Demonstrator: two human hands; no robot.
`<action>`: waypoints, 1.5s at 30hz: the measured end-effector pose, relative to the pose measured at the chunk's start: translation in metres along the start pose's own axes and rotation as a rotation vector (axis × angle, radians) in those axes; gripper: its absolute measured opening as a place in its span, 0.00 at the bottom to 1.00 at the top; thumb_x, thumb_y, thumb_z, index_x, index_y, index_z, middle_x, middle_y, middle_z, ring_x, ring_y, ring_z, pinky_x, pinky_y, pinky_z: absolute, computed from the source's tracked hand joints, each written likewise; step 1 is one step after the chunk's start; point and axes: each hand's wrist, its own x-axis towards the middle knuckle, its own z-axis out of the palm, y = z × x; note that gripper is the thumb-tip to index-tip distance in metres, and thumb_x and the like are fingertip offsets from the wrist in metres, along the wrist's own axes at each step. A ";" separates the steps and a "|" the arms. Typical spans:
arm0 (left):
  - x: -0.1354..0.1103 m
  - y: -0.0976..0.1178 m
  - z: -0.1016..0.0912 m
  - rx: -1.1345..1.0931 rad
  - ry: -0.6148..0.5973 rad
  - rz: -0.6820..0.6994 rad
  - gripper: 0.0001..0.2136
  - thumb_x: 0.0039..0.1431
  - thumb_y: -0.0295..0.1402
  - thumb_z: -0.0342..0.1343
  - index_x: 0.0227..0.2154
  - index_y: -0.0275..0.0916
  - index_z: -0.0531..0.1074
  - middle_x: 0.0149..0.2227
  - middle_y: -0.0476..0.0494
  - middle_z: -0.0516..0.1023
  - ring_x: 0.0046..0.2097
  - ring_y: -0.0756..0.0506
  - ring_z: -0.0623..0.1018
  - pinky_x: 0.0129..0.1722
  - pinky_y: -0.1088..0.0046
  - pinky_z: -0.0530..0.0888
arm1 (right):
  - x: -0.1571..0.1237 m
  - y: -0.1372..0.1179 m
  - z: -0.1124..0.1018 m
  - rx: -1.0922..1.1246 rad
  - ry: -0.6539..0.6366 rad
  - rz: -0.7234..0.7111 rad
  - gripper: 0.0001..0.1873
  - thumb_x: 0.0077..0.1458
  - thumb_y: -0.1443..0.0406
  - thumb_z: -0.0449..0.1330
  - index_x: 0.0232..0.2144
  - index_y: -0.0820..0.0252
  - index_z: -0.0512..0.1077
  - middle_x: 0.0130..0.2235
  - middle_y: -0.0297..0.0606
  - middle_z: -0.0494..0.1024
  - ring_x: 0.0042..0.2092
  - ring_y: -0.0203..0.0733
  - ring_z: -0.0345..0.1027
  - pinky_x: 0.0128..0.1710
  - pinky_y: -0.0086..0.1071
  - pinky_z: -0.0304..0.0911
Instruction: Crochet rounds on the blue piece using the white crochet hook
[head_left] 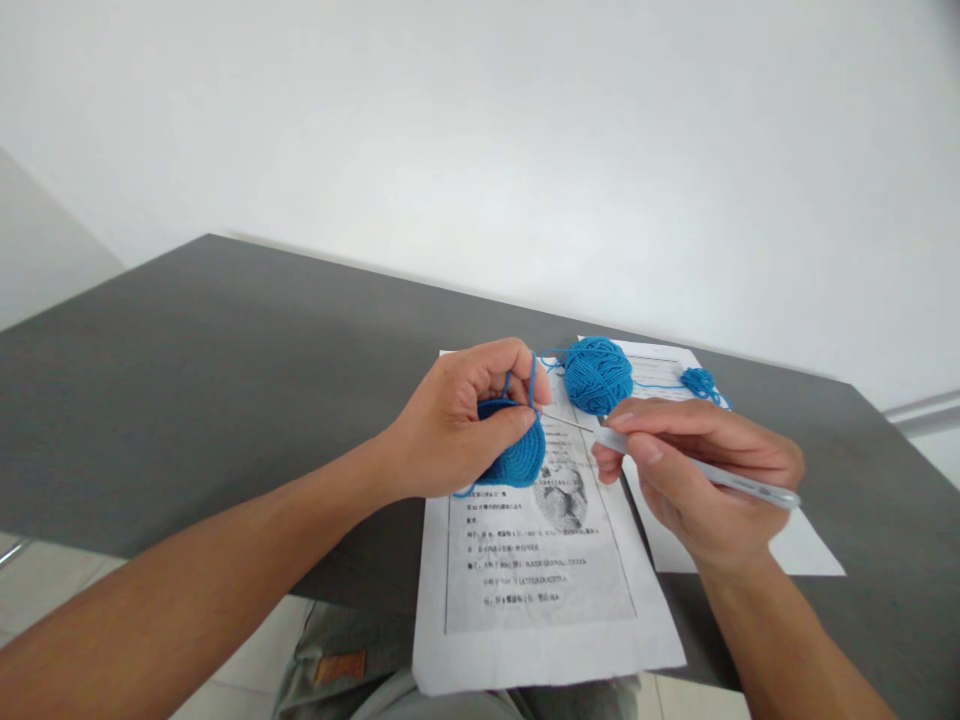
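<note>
Gripping the crochet hook (pixel 757 487) by its pale handle, right of centre in the frame, my right hand (pixel 705 445) has its fingers closed; the long axis slants up and left to the blue crocheted piece (pixel 521 455) at mid-frame. My left hand (pixel 457 420), nearer the tip, pinches that piece; whether the tip sits in a stitch I can't tell. Farther off rests the yarn ball (pixel 598 375).

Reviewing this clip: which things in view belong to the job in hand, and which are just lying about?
In the job:
- blue crochet piece, held by the left hand
- hook, held by the right hand
- yarn ball, apparently feeding the piece

Apparently just lying about:
- small yarn clump
- front printed sheet, perhaps a reference
- back sheet
</note>
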 end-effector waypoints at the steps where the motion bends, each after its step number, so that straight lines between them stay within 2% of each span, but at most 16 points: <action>1: 0.000 0.000 0.000 -0.005 -0.003 -0.003 0.05 0.57 0.21 0.57 0.33 0.37 0.73 0.31 0.50 0.76 0.31 0.52 0.73 0.30 0.75 0.69 | 0.000 0.000 0.000 0.007 0.003 0.008 0.09 0.59 0.68 0.72 0.41 0.49 0.87 0.31 0.35 0.87 0.24 0.40 0.78 0.22 0.33 0.76; 19: -0.001 -0.002 0.000 -0.055 -0.030 -0.042 0.04 0.57 0.23 0.58 0.34 0.38 0.73 0.31 0.50 0.76 0.31 0.51 0.74 0.32 0.74 0.70 | 0.002 0.001 -0.001 0.015 -0.029 0.006 0.11 0.58 0.71 0.71 0.41 0.49 0.87 0.31 0.35 0.87 0.25 0.41 0.79 0.22 0.33 0.77; 28: -0.002 0.000 -0.001 -0.097 -0.020 -0.064 0.04 0.56 0.23 0.60 0.33 0.38 0.74 0.30 0.50 0.76 0.30 0.51 0.73 0.31 0.74 0.69 | 0.003 -0.004 0.001 0.060 -0.024 0.048 0.07 0.58 0.68 0.72 0.39 0.52 0.87 0.31 0.36 0.85 0.26 0.40 0.78 0.23 0.33 0.77; 37: -0.001 0.001 -0.001 -0.085 -0.023 -0.015 0.06 0.56 0.21 0.58 0.34 0.37 0.73 0.31 0.51 0.76 0.30 0.53 0.73 0.30 0.76 0.69 | 0.001 0.000 0.001 0.077 -0.009 0.052 0.08 0.61 0.67 0.72 0.42 0.49 0.87 0.31 0.35 0.87 0.26 0.40 0.80 0.25 0.33 0.80; 45: 0.000 0.001 -0.001 -0.082 -0.018 -0.007 0.06 0.56 0.21 0.60 0.33 0.37 0.73 0.31 0.51 0.76 0.30 0.53 0.73 0.29 0.76 0.68 | 0.000 -0.004 0.003 0.054 0.028 0.094 0.07 0.60 0.67 0.73 0.41 0.51 0.87 0.29 0.35 0.87 0.25 0.41 0.80 0.24 0.34 0.80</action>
